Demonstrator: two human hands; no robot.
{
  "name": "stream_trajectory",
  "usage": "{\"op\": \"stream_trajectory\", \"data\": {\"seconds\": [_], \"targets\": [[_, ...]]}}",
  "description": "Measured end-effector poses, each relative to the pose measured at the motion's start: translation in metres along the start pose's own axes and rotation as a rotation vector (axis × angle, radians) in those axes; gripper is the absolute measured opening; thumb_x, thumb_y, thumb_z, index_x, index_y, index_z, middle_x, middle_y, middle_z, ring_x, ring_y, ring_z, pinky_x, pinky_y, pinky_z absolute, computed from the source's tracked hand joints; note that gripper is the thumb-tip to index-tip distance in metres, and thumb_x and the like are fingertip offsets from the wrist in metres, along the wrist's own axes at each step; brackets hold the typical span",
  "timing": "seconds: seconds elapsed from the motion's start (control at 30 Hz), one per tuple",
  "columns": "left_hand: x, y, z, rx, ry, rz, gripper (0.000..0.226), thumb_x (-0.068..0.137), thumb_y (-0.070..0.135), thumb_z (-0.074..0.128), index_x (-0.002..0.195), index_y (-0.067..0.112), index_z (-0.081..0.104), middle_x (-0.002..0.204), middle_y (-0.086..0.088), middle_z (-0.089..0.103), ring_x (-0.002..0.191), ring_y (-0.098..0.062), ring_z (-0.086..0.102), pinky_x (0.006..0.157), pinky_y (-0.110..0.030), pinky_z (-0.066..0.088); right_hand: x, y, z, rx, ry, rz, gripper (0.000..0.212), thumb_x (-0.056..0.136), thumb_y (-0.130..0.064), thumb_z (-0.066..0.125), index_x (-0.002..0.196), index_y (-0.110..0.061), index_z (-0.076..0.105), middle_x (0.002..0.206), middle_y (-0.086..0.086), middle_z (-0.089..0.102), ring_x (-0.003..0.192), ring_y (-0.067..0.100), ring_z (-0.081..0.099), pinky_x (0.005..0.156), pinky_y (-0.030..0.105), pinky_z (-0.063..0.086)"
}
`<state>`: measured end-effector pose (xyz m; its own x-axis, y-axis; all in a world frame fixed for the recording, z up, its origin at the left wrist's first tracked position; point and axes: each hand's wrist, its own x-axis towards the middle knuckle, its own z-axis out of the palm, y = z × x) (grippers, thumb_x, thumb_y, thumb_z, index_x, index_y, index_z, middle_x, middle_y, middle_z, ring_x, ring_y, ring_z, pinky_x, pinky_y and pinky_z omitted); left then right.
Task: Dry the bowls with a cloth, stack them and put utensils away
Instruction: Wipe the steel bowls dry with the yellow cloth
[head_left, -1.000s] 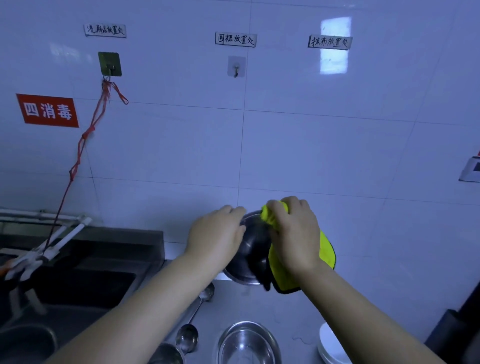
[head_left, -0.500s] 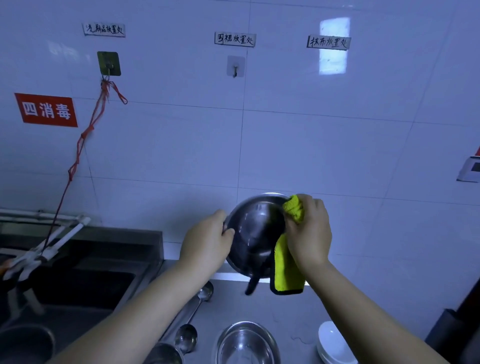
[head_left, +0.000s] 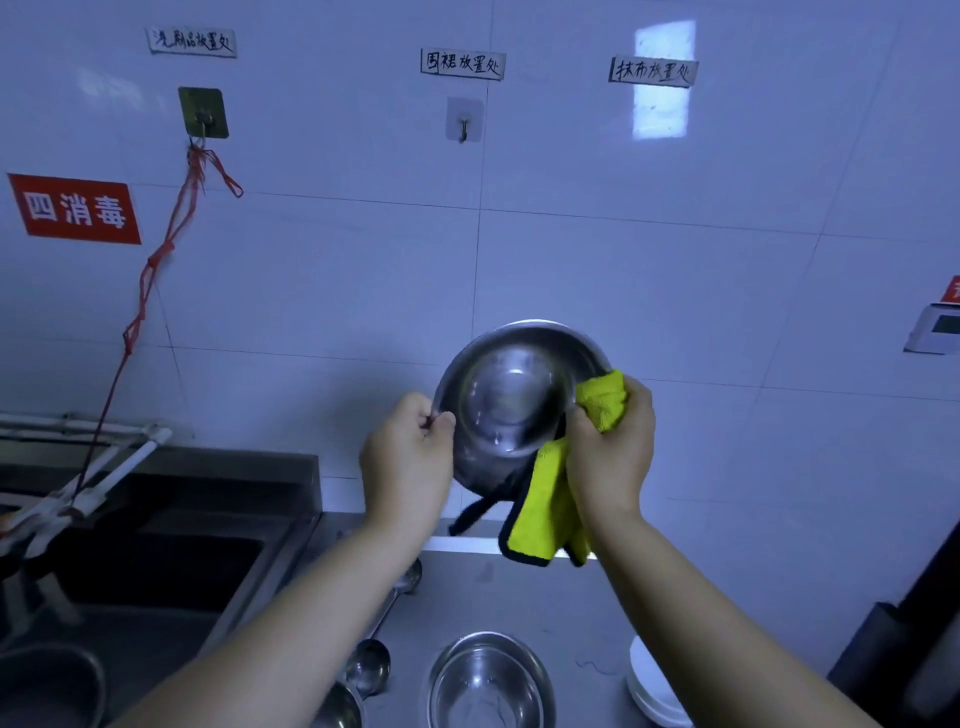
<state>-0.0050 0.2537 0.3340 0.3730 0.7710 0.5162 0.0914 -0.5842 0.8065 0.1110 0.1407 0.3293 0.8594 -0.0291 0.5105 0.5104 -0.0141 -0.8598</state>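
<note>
Drying is under way: left hand (head_left: 407, 457) pinches the steel bowl (head_left: 514, 405) by its rim, held up over the counter (head_left: 519, 603), while right hand (head_left: 610, 452) grips the yellow cloth (head_left: 545, 514) against its right edge. Second bowl (head_left: 491, 680), ladles (head_left: 371, 665) and white dishes (head_left: 649, 686) wait below; stacking looks not yet begun.

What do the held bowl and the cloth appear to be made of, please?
Bowl: likely stainless steel, polished; its inside mirrors light and shows bright glints. Cloth: looks like soft yellow microfibre or terry with a dark stitched edge; fuzzy nap, limp folds.
</note>
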Motion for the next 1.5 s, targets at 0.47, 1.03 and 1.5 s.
{"op": "stream_trajectory", "data": {"seconds": [0.47, 1.03, 1.5], "targets": [[0.005, -0.043, -0.015, 0.874, -0.338, 1.544, 0.020, 0.077, -0.001, 0.056, 0.083, 0.011, 0.071, 0.085, -0.005, 0.068, 0.095, -0.027, 0.062, 0.109, -0.040, 0.030, 0.016, 0.024, -0.014, -0.356, -0.298, 0.048, 0.025, 0.080, -0.005, 0.053, 0.093, -0.026, 0.051, 0.088, -0.003, 0.059, 0.077, 0.020, 0.056, 0.061, 0.033, 0.045], [-0.006, -0.040, -0.013, -0.025, -0.524, 0.010, 0.030, 0.075, 0.033, 0.054, 0.067, 0.004, 0.056, 0.054, -0.007, 0.051, 0.055, -0.015, 0.043, 0.059, -0.029, 0.033, 0.026, 0.010, 0.000, -0.389, -0.640, -0.049, 0.038, 0.090, -0.036, 0.062, 0.112, -0.009, 0.047, 0.113, 0.012, 0.047, 0.098, 0.020, 0.047, 0.080, 0.023, 0.033], [-0.011, -0.030, -0.013, -0.509, -0.742, -0.333, 0.026, 0.086, 0.008, 0.063, 0.112, 0.005, 0.065, 0.104, -0.005, 0.071, 0.091, -0.015, 0.066, 0.069, -0.021, 0.052, 0.000, -0.006, 0.021, -0.463, -0.556, -0.552, 0.031, 0.087, -0.025, 0.050, 0.111, -0.024, 0.070, 0.109, 0.003, 0.062, 0.095, 0.031, 0.049, 0.085, 0.043, 0.046]]}}
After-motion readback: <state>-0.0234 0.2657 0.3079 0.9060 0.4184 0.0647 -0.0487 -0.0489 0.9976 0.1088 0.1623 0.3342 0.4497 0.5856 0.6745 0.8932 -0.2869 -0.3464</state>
